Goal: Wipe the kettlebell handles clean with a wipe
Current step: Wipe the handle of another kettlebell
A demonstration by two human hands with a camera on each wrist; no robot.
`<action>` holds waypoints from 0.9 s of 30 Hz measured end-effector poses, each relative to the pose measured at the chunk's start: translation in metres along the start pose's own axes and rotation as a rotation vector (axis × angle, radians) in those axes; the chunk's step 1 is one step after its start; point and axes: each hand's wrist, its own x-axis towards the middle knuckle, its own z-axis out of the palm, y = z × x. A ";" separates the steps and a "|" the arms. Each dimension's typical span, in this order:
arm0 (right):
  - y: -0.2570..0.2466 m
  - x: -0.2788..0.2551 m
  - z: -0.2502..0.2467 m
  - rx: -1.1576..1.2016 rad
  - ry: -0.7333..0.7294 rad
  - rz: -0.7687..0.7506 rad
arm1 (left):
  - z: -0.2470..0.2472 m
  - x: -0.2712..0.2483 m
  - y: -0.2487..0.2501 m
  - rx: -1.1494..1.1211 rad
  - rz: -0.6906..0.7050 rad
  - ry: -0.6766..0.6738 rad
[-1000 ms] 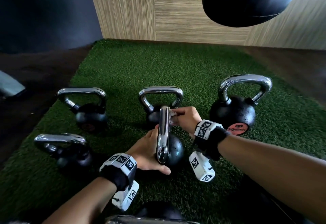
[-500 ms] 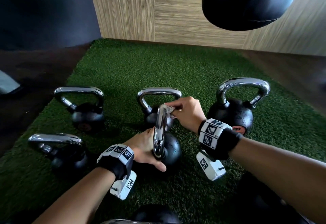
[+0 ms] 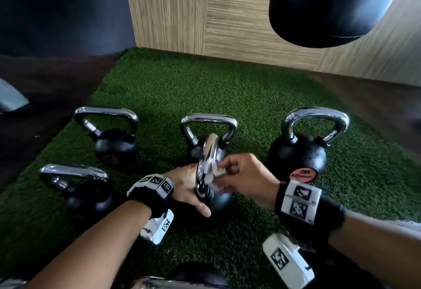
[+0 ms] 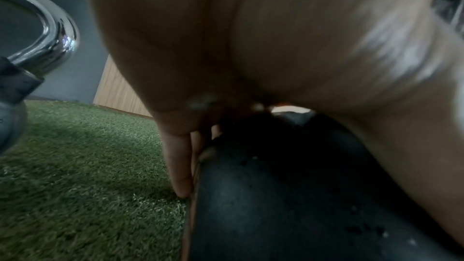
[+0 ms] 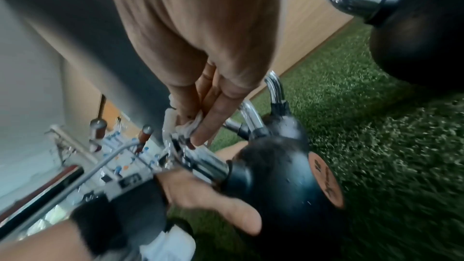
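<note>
Both forearms are bare, with no sleeves. Behind the left hand (image 3: pixel 182 186), the black left strap (image 3: pixel 145 204) carries white blocks printed with black-and-white square markers, and the white left housing (image 3: pixel 157 229) beneath is marked too. The right hand (image 3: pixel 248 179) has a matching right strap (image 3: pixel 319 218) and right housing (image 3: pixel 287 263).

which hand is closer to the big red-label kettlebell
Right. The right hand, pinching a white wipe, is just left of the big kettlebell; the left hand is farther left, on the small kettlebell.

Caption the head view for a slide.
Right hand rubs white tissue on a chrome kettlebell handle; left hand steadies it.
</note>
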 end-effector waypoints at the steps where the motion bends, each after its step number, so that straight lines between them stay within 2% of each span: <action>1: 0.005 -0.003 0.002 -0.060 -0.006 -0.015 | 0.001 0.000 -0.001 -0.005 0.003 -0.011; 8: 0.026 0.003 -0.001 -0.469 0.051 -0.193 | 0.002 0.001 -0.003 0.162 -0.096 -0.051; 11: 0.038 0.002 0.002 -0.586 0.033 -0.252 | 0.006 0.000 -0.005 0.151 -0.158 -0.034; 15: 0.036 0.011 -0.002 -0.545 -0.007 -0.275 | 0.015 -0.002 -0.007 0.135 -0.214 -0.022; 17: 0.033 0.020 0.001 -0.594 -0.037 -0.216 | 0.018 -0.003 -0.006 0.179 -0.213 -0.035; 20: 0.032 0.029 0.009 -0.654 -0.088 -0.137 | 0.022 -0.007 -0.005 0.181 -0.185 0.033; 25: 0.032 0.031 0.007 -0.303 -0.298 -0.074 | 0.027 -0.015 -0.004 0.143 -0.238 0.057; 27: 0.033 0.034 0.006 -0.315 -0.312 -0.062 | 0.028 -0.016 -0.003 0.148 -0.252 0.050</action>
